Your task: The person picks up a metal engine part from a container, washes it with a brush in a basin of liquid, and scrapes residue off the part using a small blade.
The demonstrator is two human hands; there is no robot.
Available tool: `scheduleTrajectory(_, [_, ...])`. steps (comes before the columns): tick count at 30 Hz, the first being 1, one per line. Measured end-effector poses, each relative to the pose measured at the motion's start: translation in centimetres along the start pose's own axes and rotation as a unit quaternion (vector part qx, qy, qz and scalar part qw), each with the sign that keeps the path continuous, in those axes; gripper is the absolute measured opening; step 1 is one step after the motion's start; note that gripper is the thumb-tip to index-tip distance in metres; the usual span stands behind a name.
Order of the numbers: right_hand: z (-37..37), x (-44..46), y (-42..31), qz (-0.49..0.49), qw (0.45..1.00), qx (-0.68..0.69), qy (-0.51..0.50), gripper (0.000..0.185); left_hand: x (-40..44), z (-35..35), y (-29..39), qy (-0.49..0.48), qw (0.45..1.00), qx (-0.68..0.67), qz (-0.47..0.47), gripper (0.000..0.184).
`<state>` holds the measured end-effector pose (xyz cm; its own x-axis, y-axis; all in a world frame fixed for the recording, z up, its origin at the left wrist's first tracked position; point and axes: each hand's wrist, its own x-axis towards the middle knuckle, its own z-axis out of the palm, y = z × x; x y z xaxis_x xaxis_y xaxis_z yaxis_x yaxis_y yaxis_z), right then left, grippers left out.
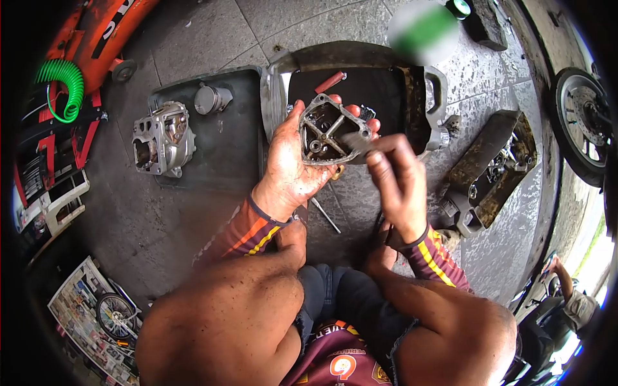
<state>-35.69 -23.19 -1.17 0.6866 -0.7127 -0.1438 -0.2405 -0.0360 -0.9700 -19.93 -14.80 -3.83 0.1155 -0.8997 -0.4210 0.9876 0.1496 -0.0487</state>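
My left hand (285,157) is wrapped from below around a metal engine cover (324,137), its hollow side with a cross-shaped rib facing up. In my right hand (402,183) a flat grey blade (355,143) is pinched between thumb and fingers. The blade is blurred and lies against or just above the cover's right rim; I cannot tell which. Beneath the hands, a thin metal rod-like tool (326,216) lies on the floor.
On the dark tray (225,161) at left are an engine cylinder block (164,139) and a piston (212,99). A cut-open container (347,53) beyond my hands holds a red-handled tool (330,82). Another container (496,145) with metal parts stands right, near a wheel (579,122).
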Motion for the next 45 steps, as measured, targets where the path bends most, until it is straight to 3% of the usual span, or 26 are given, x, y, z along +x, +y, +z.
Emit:
scheduleTrajectory(2, [0.9, -0.4, 0.7, -0.098, 0.994, -0.047, -0.029, 0.006, 0.1, -0.2, -0.1, -0.037, 0.999, -0.013, 0.004, 0.049])
scheduleTrajectory(4, [0.6, -0.5, 0.5, -0.006, 1.0, 0.01, 0.002, 0.004, 0.3, -0.3, 0.0, -0.049, 0.999, -0.022, 0.008, 0.048])
scheduleTrajectory(7, [0.7, -0.5, 0.3, 0.031, 0.997, 0.061, 0.028, 0.004, 0.0, -0.3, 0.0, -0.055, 0.997, -0.051, -0.016, 0.047])
scheduleTrajectory(8, [0.5, -0.6, 0.0, -0.018, 1.0, -0.007, -0.01, 0.005, 0.1, -0.2, -0.1, -0.038, 0.997, -0.068, -0.017, 0.048])
scheduleTrajectory(10, [0.6, -0.5, 0.6, -0.06, 0.998, -0.006, -0.017, 0.006, 0.0, -0.1, -0.3, 0.002, 0.994, -0.105, -0.021, 0.051])
scheduleTrajectory(14, [1.1, -0.8, 1.0, 0.039, 0.996, 0.072, 0.026, 0.007, 0.1, -0.4, -0.5, -0.025, 0.996, -0.089, -0.009, 0.05])
scheduleTrajectory(16, [1.2, -0.8, 0.8, -0.127, 0.991, -0.026, -0.025, 0.006, 0.0, -0.1, -0.5, -0.014, 0.995, -0.095, -0.009, 0.049])
scheduleTrajectory(19, [0.8, -0.8, 0.8, 0.004, 0.999, 0.044, 0.027, 0.004, 0.0, 0.1, -0.5, -0.07, 0.995, -0.064, -0.01, 0.047])
scheduleTrajectory(21, [0.9, -0.9, 0.3, 0.015, 0.998, 0.052, 0.034, 0.002, -0.2, 0.1, -0.5, -0.035, 0.996, -0.087, -0.009, 0.047])
scheduleTrajectory(22, [0.8, -1.0, 0.2, -0.051, 0.999, -0.019, -0.005, 0.003, -0.1, 0.2, -0.5, -0.003, 0.994, -0.109, -0.011, 0.048])
scheduleTrajectory(24, [1.3, -0.9, 0.9, -0.129, 0.992, -0.014, 0.001, 0.005, -0.1, 0.3, -0.7, -0.008, 0.996, -0.093, -0.005, 0.048])
scheduleTrajectory(25, [1.1, -1.2, 0.6, -0.019, 1.0, 0.004, 0.012, 0.005, 0.0, 0.4, -0.7, -0.031, 0.996, -0.084, -0.002, 0.048])
scheduleTrajectory(28, [0.5, -1.0, 0.1, 0.07, 0.996, 0.043, 0.025, 0.002, -0.6, 0.3, -0.5, -0.025, 0.996, -0.091, 0.001, 0.049])
scheduleTrajectory(30, [1.2, -1.3, 0.3, -0.062, 0.998, 0.009, -0.019, 0.001, -0.2, 0.6, -0.5, 0.013, 0.992, -0.124, -0.005, 0.051])
scheduleTrajectory(32, [1.3, -1.1, 0.9, -0.079, 0.997, 0.002, -0.026, 0.008, -0.1, 0.3, -0.6, -0.038, 0.996, -0.075, 0.004, 0.049])
scheduleTrajectory(34, [1.3, -1.2, 1.5, 0.01, 0.985, 0.141, 0.101, 0.017, -0.2, 0.0, -0.6, -0.072, 0.994, -0.079, 0.01, 0.05])
scheduleTrajectory(35, [1.2, -0.9, 1.5, -0.025, 0.984, 0.136, 0.109, 0.028, -0.2, 0.2, -0.6, -0.052, 0.994, -0.092, 0.018, 0.05])
scheduleTrajectory(39, [1.8, -0.4, 1.1, -0.021, 0.997, 0.016, 0.078, 0.036, -0.1, 1.0, -1.0, -0.055, 0.995, -0.044, 0.068, 0.052])
scheduleTrajectory(45, [1.5, -0.4, 1.5, -0.003, 0.996, 0.014, 0.084, 0.023, 0.4, 1.2, -2.2, -0.057, 0.962, 0.173, 0.205, 0.058])
